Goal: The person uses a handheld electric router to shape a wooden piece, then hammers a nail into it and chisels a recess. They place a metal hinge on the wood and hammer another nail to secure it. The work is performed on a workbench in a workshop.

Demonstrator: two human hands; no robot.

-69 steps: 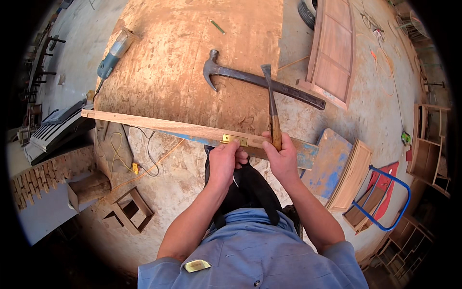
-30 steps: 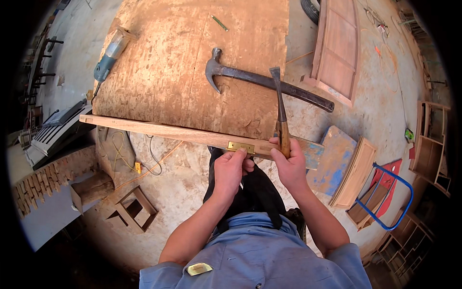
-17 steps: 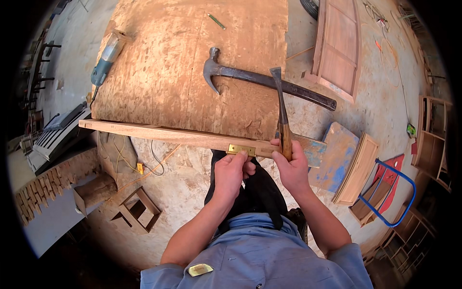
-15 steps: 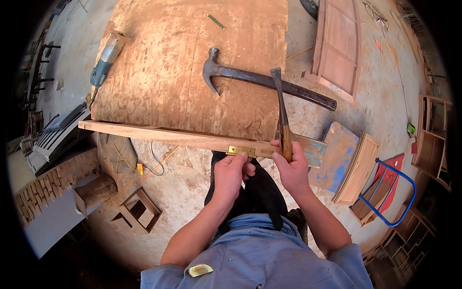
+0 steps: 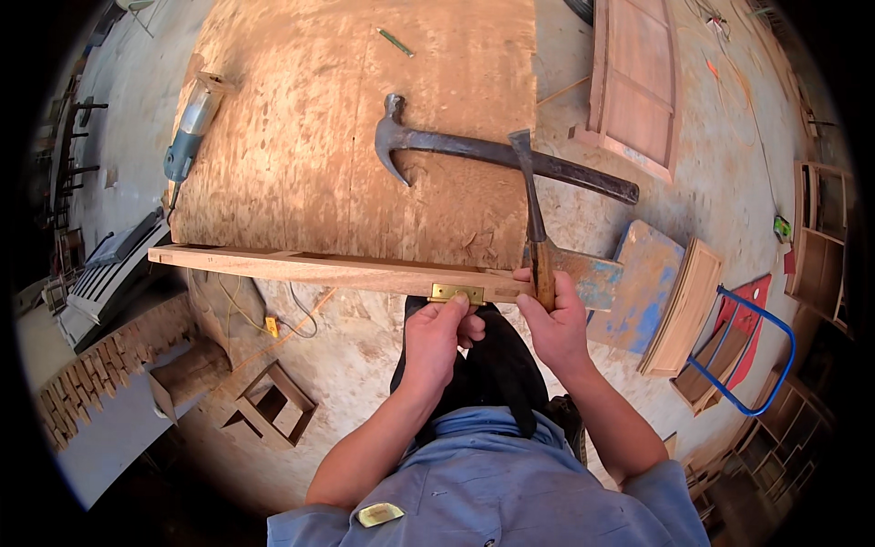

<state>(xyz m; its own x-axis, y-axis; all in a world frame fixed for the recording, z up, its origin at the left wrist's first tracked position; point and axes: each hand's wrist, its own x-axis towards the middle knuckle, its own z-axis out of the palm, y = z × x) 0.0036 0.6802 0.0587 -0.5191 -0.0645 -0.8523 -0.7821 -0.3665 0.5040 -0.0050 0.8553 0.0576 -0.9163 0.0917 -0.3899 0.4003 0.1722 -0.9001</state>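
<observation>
My left hand [image 5: 436,339] pinches a small brass hinge [image 5: 457,294] against the near edge of a wooden frame [image 5: 319,271], close to the frame's right end. Wrapped round the wooden handle of a chisel [image 5: 536,214] is my right hand [image 5: 558,321], at that right end; the flat steel blade points up and away from me. Beyond the chisel lies a claw hammer [image 5: 492,150], its head on the workbench [image 5: 292,118] and its dark handle reaching past the bench's right edge. The frame rests along the bench's near edge.
A blue-grey power tool [image 5: 190,132] lies at the bench's left, and a green pencil [image 5: 396,42] at the far side. On the floor are a wooden panel [image 5: 635,82], a blue bow saw [image 5: 779,369] and a small wooden box frame [image 5: 278,406]. A cable with a yellow plug [image 5: 272,325] trails at left.
The view has shifted slightly, so the bench and tools sit a little differently in it. My left hand still pinches the hinge at the frame edge, and my right still grips the chisel.
</observation>
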